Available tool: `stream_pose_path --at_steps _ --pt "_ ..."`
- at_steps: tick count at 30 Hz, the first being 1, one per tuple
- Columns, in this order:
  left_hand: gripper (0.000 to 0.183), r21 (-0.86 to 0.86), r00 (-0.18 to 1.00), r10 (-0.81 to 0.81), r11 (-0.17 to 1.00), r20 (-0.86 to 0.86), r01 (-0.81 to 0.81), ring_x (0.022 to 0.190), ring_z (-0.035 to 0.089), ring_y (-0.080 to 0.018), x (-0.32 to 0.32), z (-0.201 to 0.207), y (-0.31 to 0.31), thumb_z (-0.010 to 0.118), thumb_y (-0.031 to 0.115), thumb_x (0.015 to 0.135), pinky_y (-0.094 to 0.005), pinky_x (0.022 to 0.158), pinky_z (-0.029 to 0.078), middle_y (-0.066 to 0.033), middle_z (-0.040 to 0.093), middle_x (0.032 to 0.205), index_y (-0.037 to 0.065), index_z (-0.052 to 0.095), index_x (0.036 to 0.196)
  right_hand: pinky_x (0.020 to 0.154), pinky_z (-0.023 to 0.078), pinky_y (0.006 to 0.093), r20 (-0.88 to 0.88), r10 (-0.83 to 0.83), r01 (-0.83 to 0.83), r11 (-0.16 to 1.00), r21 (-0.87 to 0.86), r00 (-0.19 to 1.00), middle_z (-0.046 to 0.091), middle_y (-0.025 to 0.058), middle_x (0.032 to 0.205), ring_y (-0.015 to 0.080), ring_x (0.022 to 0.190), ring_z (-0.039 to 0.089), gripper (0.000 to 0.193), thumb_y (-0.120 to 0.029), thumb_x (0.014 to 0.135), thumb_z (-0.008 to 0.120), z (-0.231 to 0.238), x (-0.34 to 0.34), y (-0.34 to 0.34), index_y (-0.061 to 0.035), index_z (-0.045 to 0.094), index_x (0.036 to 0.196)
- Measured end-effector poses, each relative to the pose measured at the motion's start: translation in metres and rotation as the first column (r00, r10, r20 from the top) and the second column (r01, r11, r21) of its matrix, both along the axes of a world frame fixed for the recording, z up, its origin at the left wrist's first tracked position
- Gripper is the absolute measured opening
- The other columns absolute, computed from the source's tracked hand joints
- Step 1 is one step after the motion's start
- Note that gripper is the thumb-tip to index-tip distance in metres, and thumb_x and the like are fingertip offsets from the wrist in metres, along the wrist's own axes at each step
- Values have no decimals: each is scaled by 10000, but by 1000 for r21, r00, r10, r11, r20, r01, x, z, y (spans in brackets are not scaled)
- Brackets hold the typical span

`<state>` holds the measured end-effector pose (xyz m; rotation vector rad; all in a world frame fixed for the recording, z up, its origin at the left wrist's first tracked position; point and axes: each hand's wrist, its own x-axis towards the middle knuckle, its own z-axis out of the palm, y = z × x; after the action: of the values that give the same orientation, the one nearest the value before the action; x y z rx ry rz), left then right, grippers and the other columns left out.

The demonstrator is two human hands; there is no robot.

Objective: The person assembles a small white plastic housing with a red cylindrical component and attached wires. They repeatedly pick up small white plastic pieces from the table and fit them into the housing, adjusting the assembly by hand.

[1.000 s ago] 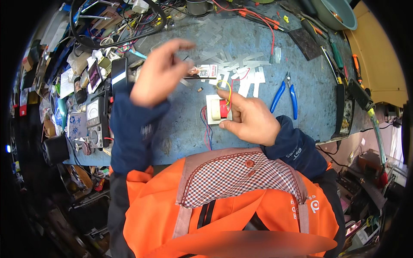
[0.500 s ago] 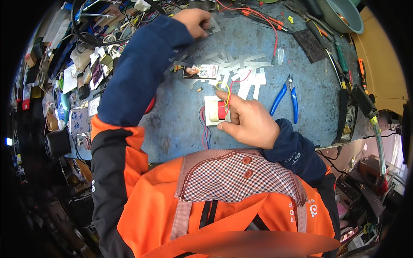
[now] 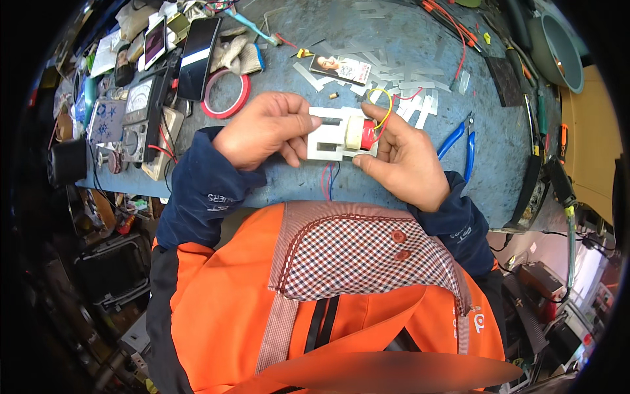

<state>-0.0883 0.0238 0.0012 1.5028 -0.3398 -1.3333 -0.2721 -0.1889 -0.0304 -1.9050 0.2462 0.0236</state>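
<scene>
My left hand (image 3: 262,131) pinches the edge of a flat E-shaped metal lamination (image 3: 321,156) with long slots. The lamination's open side is at a small transformer (image 3: 355,133), whose cream bobbin carries a red-wrapped winding. My right hand (image 3: 413,164) grips the transformer by its right end, thumb at the near side and fingers at the far side. Yellow and red leads (image 3: 390,105) curl up from it, while red and blue wires (image 3: 330,180) hang toward me. How far the lamination sits in the bobbin I cannot tell.
Loose metal strips (image 3: 367,59) and a small picture card (image 3: 341,68) lie beyond my hands. Blue-handled pliers (image 3: 470,156) rest at the right. On the left are red tape (image 3: 243,98), a black phone (image 3: 199,59), a glove (image 3: 246,58) and an analog meter (image 3: 138,98).
My left hand has come back from the far metal pieces with an E-shaped lamination, now at the transformer. My right hand still holds the transformer. The view has shifted left.
</scene>
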Motion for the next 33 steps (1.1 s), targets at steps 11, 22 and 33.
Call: stream_pose_path --at_steps 11,22,33 --pt "195 -26 998 -48 998 48 49 667 693 -89 -2 -21 -14 702 180 1070 -240 579 586 -49 708 825 1 651 1131 617 406 218 -22 25 -25 1000 -17 999 548 -53 754 10 690 478 773 49 885 816 1 1 1 44 486 1584" --pt "464 -98 556 -123 932 822 350 673 652 -265 -27 -18 -23 686 98 972 -394 621 498 -113 616 751 10 558 1410 691 478 247 -46 118 -122 989 -83 992 597 2 846 55 774 544 907 105 936 702 -3 -3 -5 -10 248 1713" --pt "613 -2 329 -139 919 934 393 852 652 -309 -21 -9 -26 874 174 820 -425 755 528 -137 609 945 21 661 1374 677 516 286 -143 173 -181 983 -39 974 672 101 899 132 723 625 973 13 898 752 38 -7 -7 -44 235 1720"
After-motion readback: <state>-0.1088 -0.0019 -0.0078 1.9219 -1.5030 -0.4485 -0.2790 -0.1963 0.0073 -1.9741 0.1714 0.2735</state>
